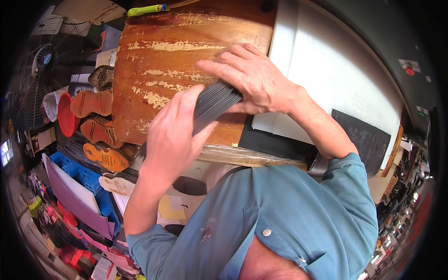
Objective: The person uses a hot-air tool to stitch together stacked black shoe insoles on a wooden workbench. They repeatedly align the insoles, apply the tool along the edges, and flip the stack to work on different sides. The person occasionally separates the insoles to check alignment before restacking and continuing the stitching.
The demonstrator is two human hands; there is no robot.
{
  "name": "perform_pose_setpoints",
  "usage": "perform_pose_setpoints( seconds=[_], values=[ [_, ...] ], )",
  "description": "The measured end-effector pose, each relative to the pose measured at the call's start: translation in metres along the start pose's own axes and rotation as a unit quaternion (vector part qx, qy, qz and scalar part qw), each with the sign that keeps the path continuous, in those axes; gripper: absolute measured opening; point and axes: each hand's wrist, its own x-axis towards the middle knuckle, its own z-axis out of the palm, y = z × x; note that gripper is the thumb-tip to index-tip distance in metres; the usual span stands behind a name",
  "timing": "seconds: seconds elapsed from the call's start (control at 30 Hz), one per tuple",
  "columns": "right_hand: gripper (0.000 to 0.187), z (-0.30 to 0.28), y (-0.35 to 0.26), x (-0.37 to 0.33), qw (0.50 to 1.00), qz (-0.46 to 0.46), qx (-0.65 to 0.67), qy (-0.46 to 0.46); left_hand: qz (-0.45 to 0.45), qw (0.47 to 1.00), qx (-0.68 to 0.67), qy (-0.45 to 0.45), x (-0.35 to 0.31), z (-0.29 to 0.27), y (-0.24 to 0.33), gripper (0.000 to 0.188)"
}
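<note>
Dark ribbed stack (217,103): probably flexible, weighty; best held near both ends. Grip: left hand (171,128), right hand (261,83) clasping it.

A dark grey, finely ridged bundle (215,105) slants above the near side of the scuffed wooden desk (163,65), its layers packed tightly.

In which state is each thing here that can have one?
Dark ribbed stack: held, slanting.
Left hand: gripping its lower end.
Right hand: gripping its upper end.
Wooden board: surface worn and scratched.
Green-handled tool: lying down.
Fan: upright; running or not, unclear.
Red button: pressed or not, unclear.
</note>
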Motion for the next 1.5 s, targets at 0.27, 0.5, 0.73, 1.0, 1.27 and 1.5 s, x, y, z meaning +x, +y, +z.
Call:
perform_pose_setpoints(
  seconds=[0.27,0.5,0.73,1.0,1.27,1.5],
  values=[
    [0.086,0.014,0.018,-0.004,0.997,0.06,0.046,-0.022,-0.066,0.988,0.103,-0.091,-0.022,-0.01,-0.026,0.08],
    [0.072,0.016,0.009,0.001,0.995,0.03,0.063,-0.071,-0.046,0.994,0.043,-0.092,-0.022,-0.006,-0.041,0.101],
    [0.053,0.013,0.007,0.01,0.995,0.052,0.059,-0.069,-0.16,0.98,0.116,-0.008,-0.058,0.014,-0.006,0.1],
    [0.082,-0.005,-0.008,0.0,0.983,0.138,0.022,-0.116,-0.047,0.99,0.132,0.01,-0.051,-0.007,-0.036,0.088],
    [0.064,-0.006,-0.011,0.024,0.981,0.079,0.037,-0.171,-0.058,0.991,0.097,-0.072,-0.061,-0.004,-0.053,0.098],
    [0.048,0.001,-0.018,0.023,0.99,0.009,0.017,-0.136,-0.029,0.997,0.053,0.038,-0.076,-0.001,-0.058,0.091]
  ],
)
